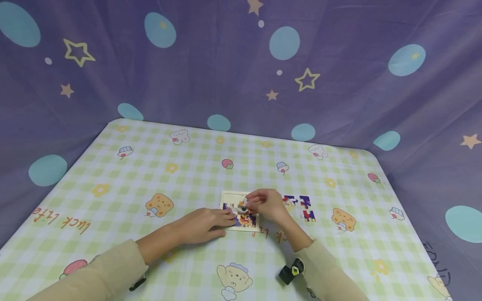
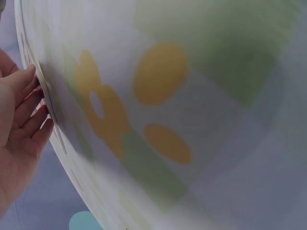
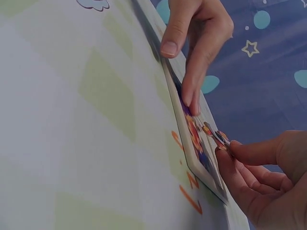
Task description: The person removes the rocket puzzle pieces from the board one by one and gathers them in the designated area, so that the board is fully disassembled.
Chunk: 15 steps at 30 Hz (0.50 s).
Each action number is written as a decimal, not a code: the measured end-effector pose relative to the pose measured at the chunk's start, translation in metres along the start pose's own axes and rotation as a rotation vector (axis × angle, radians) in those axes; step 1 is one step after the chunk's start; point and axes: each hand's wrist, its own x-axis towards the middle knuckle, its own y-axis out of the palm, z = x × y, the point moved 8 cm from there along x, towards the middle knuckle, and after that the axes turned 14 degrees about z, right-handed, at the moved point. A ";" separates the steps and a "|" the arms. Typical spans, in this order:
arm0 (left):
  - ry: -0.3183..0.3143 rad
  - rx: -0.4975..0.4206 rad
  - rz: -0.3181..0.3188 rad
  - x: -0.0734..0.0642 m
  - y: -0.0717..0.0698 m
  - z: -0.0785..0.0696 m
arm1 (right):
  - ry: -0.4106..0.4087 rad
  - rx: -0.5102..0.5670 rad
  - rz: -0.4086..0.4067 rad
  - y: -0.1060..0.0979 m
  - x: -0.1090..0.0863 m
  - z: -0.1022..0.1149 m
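A jigsaw puzzle tray (image 1: pixel 235 193) with a pale frame lies on the table, its lower part filled with colourful pieces. My right hand (image 1: pixel 267 205) pinches a puzzle piece (image 3: pixel 219 139) between thumb and fingertips, tilted over the tray's right half. With fingers extended, my left hand (image 1: pixel 207 223) rests its fingertips on the pieces at the tray's left side. The right wrist view shows the left fingers (image 3: pixel 194 91) pressing on the picture surface, the thumb at the frame's edge.
Several loose puzzle pieces (image 1: pixel 305 202) lie on the table just right of the tray. A checked cloth (image 1: pixel 169 167) with cartoon prints covers the table. Behind it hangs a purple curtain (image 1: pixel 226 75) with stars and dots.
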 end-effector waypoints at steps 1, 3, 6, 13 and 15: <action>-0.001 -0.002 0.000 0.000 0.000 0.000 | 0.001 0.004 0.001 -0.001 -0.001 -0.001; -0.001 -0.003 -0.001 0.000 0.000 0.000 | 0.014 -0.003 -0.009 -0.005 -0.004 -0.003; -0.004 -0.003 -0.002 0.000 0.000 0.000 | 0.036 -0.012 -0.029 -0.012 -0.009 -0.007; -0.014 -0.002 -0.001 0.000 0.001 0.000 | 0.095 -0.007 -0.066 -0.028 -0.018 -0.018; -0.013 0.000 -0.005 0.000 0.001 0.000 | 0.102 -0.003 -0.073 -0.032 -0.020 -0.021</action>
